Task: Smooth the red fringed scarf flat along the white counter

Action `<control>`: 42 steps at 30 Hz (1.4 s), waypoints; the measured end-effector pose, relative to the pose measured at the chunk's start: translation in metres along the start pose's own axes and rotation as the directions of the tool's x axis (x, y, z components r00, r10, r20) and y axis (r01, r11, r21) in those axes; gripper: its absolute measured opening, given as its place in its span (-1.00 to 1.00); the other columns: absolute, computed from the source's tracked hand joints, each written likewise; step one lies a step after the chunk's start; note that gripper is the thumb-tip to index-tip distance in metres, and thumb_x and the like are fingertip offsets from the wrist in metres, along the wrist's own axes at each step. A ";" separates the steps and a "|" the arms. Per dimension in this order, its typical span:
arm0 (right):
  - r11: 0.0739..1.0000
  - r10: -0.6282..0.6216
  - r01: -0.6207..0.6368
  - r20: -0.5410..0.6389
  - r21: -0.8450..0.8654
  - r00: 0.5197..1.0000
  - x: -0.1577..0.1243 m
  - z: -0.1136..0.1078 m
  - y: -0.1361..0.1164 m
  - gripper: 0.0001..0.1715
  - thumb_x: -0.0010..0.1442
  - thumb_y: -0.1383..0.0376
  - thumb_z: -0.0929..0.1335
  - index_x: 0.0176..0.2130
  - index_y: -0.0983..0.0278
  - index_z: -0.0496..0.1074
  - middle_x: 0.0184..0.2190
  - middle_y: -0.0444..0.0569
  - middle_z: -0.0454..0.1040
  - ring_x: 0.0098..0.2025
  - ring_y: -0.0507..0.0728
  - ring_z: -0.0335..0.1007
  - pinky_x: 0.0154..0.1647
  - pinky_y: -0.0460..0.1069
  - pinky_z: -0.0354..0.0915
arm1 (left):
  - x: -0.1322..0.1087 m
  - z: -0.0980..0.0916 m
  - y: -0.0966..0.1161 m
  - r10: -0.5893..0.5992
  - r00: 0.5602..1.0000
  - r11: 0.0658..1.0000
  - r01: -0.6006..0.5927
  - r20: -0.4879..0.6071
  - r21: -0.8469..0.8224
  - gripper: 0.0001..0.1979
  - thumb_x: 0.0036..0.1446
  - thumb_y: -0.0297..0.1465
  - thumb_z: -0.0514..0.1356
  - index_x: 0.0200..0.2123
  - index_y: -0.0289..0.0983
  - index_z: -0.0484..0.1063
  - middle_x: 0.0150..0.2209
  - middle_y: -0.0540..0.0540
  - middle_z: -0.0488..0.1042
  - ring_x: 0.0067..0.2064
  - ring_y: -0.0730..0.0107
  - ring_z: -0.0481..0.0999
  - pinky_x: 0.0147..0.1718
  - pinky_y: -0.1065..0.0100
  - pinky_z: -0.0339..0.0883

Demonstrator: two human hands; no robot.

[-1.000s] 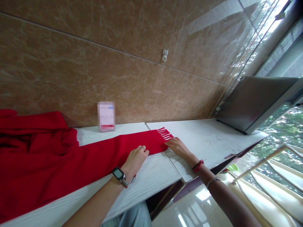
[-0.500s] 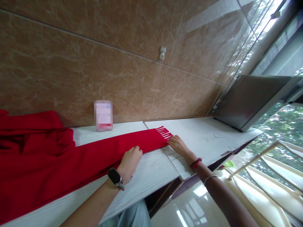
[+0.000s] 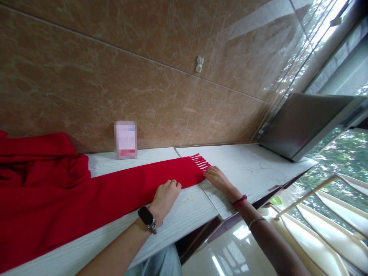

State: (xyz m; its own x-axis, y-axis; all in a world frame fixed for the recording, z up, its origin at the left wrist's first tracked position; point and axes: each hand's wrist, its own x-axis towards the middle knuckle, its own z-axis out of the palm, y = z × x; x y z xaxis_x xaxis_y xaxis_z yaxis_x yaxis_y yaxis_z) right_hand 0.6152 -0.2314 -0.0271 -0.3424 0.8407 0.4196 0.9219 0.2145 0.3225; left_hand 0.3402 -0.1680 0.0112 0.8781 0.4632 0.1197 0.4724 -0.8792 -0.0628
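Observation:
A long red scarf [image 3: 94, 195] lies stretched along a white wood-grain table [image 3: 184, 214], its fringed end [image 3: 199, 161] pointing right and its other end bunched in a heap at the left. My left hand [image 3: 165, 195], with a dark watch on the wrist and a ring, rests at the scarf's near edge with its fingers curled onto the fabric. My right hand [image 3: 217, 178], with a red bracelet, lies flat on the table, fingertips touching the corner by the fringe.
A small pink-and-white card [image 3: 125, 140] stands against the brown marble wall [image 3: 143, 88]. A grey open laptop [image 3: 304, 122] sits at the table's far right. A small white hook [image 3: 199, 64] is on the wall. Window and glossy floor lie to the right.
My left hand has slid a little to the right along the scarf's near edge. My right hand stays at the fringed end.

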 end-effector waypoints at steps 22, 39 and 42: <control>0.950 0.113 -0.077 -0.104 0.304 0.988 0.033 -0.033 0.026 -0.77 0.20 0.34 0.22 -0.30 0.28 0.46 -0.43 0.01 0.47 -0.36 0.09 0.33 -0.29 -0.01 0.22 | 0.004 -0.011 -0.031 -0.154 0.979 0.978 0.131 -0.134 -0.161 -0.72 0.09 -0.68 -0.03 -0.22 -0.33 0.37 -0.23 -0.15 0.44 -0.21 0.35 0.45 -0.25 0.40 0.32; 0.995 -0.032 0.032 0.001 0.090 0.999 -0.017 -0.037 -0.009 -0.74 0.22 0.33 0.21 -0.42 0.29 0.41 -0.46 -0.03 0.40 -0.33 0.06 0.25 -0.25 -0.01 0.14 | -0.010 -0.007 -0.009 0.134 0.991 0.973 -0.127 0.025 -0.192 -0.64 0.09 -0.70 -0.07 -0.17 -0.32 0.40 -0.19 -0.19 0.41 -0.10 0.26 0.39 -0.10 0.25 0.27; 0.997 -0.063 0.064 -0.027 0.033 0.998 -0.029 -0.034 -0.018 -0.74 0.24 0.36 0.19 -0.38 0.29 0.41 -0.45 -0.04 0.40 -0.33 0.06 0.24 -0.28 -0.01 0.14 | -0.016 -0.010 -0.004 0.163 0.984 0.979 -0.152 0.073 -0.133 -0.60 0.11 -0.69 -0.06 -0.07 -0.28 0.36 -0.07 -0.24 0.35 -0.04 0.18 0.36 -0.10 0.18 0.27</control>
State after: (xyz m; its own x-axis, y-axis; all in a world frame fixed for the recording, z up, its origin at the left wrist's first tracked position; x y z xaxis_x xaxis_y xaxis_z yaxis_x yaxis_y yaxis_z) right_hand 0.6024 -0.2767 -0.0163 -0.4045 0.8120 0.4208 0.9036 0.2839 0.3207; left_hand 0.3235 -0.1726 0.0199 0.9465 0.3207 0.0352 0.3187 -0.9464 0.0525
